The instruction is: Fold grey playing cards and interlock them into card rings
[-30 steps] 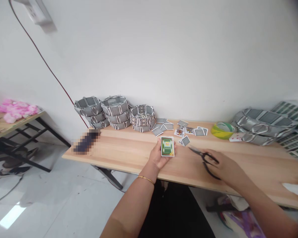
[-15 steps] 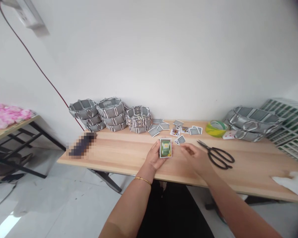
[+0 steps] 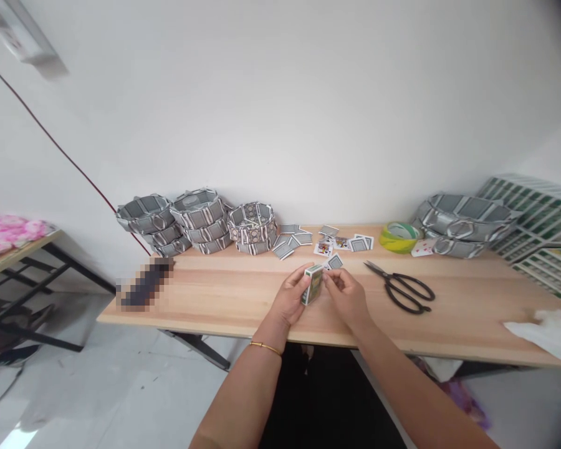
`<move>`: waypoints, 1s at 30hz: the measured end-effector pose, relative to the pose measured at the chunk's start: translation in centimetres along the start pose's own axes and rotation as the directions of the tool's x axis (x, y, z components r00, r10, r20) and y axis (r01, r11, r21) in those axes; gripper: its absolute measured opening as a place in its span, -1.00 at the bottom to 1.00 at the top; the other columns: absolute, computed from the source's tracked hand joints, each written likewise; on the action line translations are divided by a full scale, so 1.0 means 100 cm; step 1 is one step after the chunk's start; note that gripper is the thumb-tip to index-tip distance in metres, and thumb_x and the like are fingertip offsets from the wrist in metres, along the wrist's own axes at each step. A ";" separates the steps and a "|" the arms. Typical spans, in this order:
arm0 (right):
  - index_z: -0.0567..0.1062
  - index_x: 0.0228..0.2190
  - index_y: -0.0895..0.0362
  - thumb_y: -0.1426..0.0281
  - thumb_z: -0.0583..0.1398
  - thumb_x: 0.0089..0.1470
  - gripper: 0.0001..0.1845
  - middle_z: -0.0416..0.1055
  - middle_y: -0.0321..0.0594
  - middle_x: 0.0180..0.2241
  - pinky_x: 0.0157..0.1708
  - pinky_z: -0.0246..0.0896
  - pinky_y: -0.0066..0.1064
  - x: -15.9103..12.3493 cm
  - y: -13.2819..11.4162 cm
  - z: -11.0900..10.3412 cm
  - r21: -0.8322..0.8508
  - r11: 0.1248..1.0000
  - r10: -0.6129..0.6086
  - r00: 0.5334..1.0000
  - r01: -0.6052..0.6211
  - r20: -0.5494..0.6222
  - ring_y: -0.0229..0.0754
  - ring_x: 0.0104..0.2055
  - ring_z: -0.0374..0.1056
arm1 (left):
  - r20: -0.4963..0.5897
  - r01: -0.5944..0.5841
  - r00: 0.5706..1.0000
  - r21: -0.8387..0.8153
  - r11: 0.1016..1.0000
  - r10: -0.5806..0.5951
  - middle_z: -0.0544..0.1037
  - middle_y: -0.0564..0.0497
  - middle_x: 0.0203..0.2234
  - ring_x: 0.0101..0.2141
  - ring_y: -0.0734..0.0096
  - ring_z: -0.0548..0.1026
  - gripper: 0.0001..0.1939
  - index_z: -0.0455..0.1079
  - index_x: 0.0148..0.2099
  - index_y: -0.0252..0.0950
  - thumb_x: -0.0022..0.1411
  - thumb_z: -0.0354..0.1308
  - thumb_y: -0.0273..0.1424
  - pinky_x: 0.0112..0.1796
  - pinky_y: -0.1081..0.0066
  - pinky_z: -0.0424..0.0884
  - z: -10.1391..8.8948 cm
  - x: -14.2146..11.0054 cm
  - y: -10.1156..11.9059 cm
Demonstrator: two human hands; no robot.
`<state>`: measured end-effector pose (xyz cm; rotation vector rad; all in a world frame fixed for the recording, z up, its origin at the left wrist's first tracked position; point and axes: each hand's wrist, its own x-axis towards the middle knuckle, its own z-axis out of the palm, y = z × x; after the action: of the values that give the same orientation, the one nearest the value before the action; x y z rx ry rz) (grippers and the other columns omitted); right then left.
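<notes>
Card box [image 3: 313, 287] above desk [image 3: 224, 293], left hand [image 3: 290, 299] grip closed round it; right hand [image 3: 348, 298] fingers bunched at box's 3 o'clock edge, can't tell grip or hold. Scissors [image 3: 391, 279] 3 o'clock; open wood toward 9; desk edge 6.

Wooden table [image 3: 243, 293], scissors [image 3: 389, 276], cards [image 3: 302, 239], tape [image 3: 397, 244], grey baskets [image 3: 203, 219], perhaps a cloth [image 3: 549, 335]

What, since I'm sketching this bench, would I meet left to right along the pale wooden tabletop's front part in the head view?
Pixelated dark oblong object, left hand, green-and-white cardboard box, right hand, black-handled metal scissors, crumpled white piece of unclear material.
</notes>
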<state>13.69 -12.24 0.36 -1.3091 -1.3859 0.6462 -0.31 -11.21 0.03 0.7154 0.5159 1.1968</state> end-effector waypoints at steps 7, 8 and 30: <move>0.34 -0.51 0.10 0.37 0.13 -0.01 -0.91 0.26 -0.36 -0.58 -0.50 0.12 -0.46 0.002 0.001 0.001 -0.051 0.996 -0.079 0.997 0.079 0.006 -0.28 -0.55 0.19 | 0.019 0.032 0.999 0.028 0.999 -0.033 0.54 -0.14 -0.12 -0.14 0.25 0.50 -0.53 0.42 0.01 -0.30 0.03 0.31 -0.33 -0.05 0.27 0.30 -0.001 0.000 -0.002; 0.33 -0.52 0.10 0.38 0.12 -0.02 -0.91 0.26 -0.37 -0.58 -0.51 0.12 -0.46 0.001 0.001 0.002 -0.044 0.995 -0.087 0.996 0.088 0.020 -0.29 -0.56 0.18 | 0.011 0.035 0.999 0.018 0.999 -0.035 0.55 -0.13 -0.15 -0.17 0.25 0.51 -0.54 0.42 0.01 -0.31 0.04 0.30 -0.31 -0.07 0.26 0.32 -0.001 0.000 -0.002; 0.34 -0.47 0.11 0.20 0.14 0.08 -0.76 0.26 -0.34 -0.54 -0.45 0.16 -0.45 -0.003 0.003 0.003 0.084 0.994 -0.075 0.996 0.071 0.050 -0.27 -0.50 0.20 | -0.050 0.021 0.999 0.000 1.000 -0.021 0.57 -0.09 -0.30 -0.36 0.39 0.51 -0.55 0.41 -0.05 -0.36 0.04 0.29 -0.24 -0.28 0.39 0.38 0.002 0.000 0.001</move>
<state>13.46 -12.38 -0.06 -1.1779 -1.4287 0.6856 -0.22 -11.26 0.23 0.6802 0.5635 1.1975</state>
